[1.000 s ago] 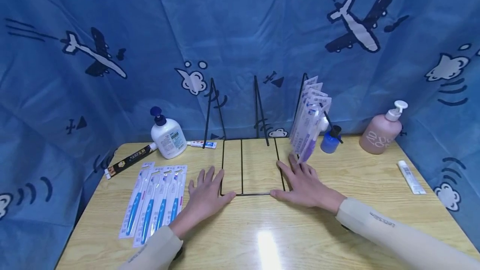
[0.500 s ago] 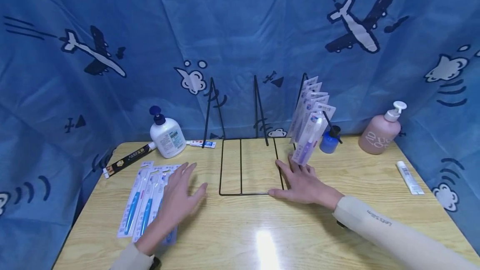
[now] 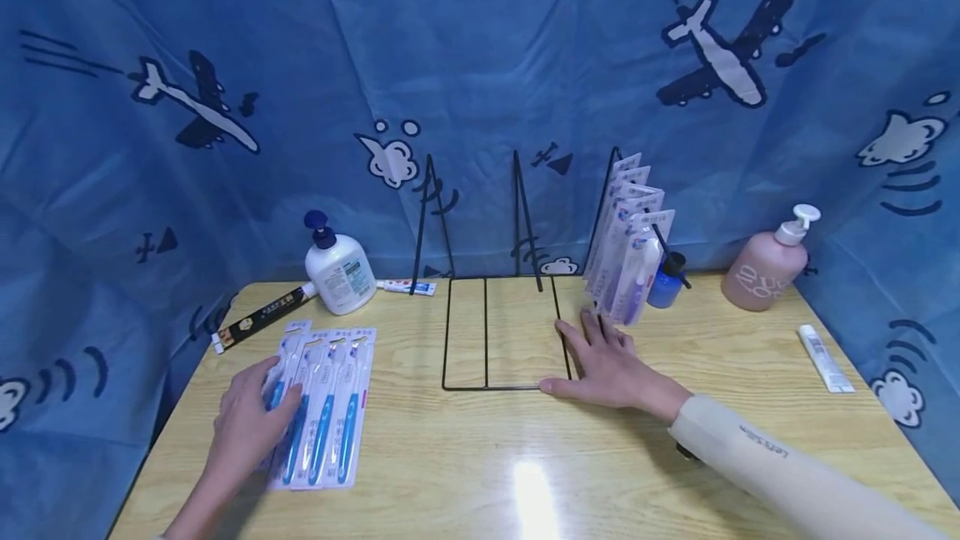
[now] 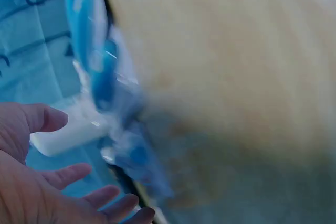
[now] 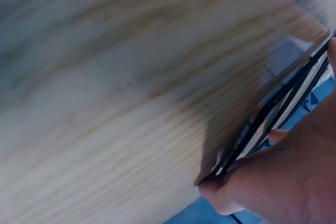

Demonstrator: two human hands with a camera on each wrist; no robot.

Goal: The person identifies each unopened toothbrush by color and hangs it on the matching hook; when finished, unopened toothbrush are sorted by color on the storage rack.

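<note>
Several blue toothbrush packs (image 3: 322, 415) lie side by side on the left of the wooden table (image 3: 480, 457). My left hand (image 3: 255, 411) lies over the leftmost packs with fingers relaxed; the left wrist view shows its spread fingers (image 4: 63, 177) beside a blurred pack (image 4: 100, 77). A black wire rack (image 3: 502, 332) stands at the table's middle, with several purple toothbrush packs (image 3: 628, 252) leaning in its right slot. My right hand (image 3: 603, 357) lies flat on the table by the rack's right edge, thumb at the front corner. The right wrist view shows that thumb (image 5: 236, 192) against the rack's wires (image 5: 273, 108).
A white pump bottle (image 3: 339, 269), a black-gold box (image 3: 258, 319) and a small tube (image 3: 408, 287) stand at the back left. A small blue bottle (image 3: 663, 286), a pink pump bottle (image 3: 765, 273) and a white tube (image 3: 823, 357) are on the right. Blue printed cloth (image 3: 480, 65) walls the table.
My left hand left the rack's front left corner and moved left onto the toothbrush packs. The right hand stayed put. The purple packs in the rack swung back upright.
</note>
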